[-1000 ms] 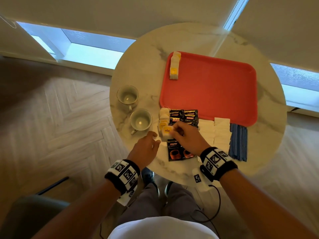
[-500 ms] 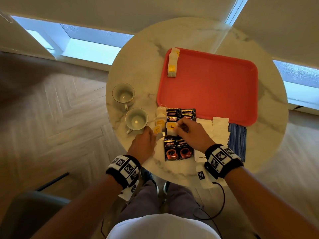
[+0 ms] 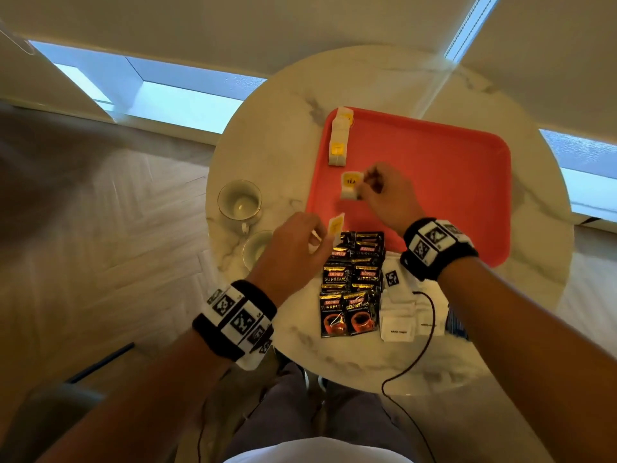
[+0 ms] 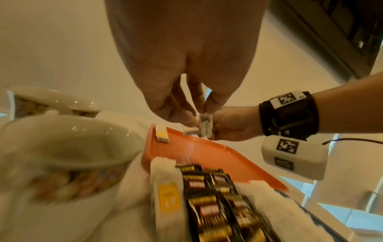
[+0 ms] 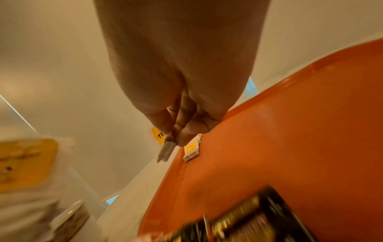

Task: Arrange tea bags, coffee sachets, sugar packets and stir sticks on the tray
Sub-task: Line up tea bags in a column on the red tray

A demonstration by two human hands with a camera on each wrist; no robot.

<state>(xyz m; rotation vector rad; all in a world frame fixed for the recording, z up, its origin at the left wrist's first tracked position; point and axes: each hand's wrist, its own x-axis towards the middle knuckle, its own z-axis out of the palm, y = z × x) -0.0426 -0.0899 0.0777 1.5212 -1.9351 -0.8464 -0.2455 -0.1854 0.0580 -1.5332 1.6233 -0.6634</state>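
Tea bag [image 3: 350, 185] hangs over the tray [image 3: 450, 182], pinched between right hand [image 3: 384, 195] fingers; left hand [image 3: 293, 242] fingers pinch another tea bag [image 3: 335, 225].

One red tray [image 3: 434, 182] sits on one round marble table [image 3: 273, 121]. Two cups [image 3: 239, 203] stand left of it. Two tea bags are in the air, one in the right hand [image 3: 384, 195], one in the left hand [image 3: 293, 248]; a short row of tea bags [image 3: 339, 142] lies on the tray, its number unclear. The black coffee sachets [image 3: 350, 285] lie in two overlapping columns, too stacked to count, as are the white sugar packets [image 3: 400, 315].
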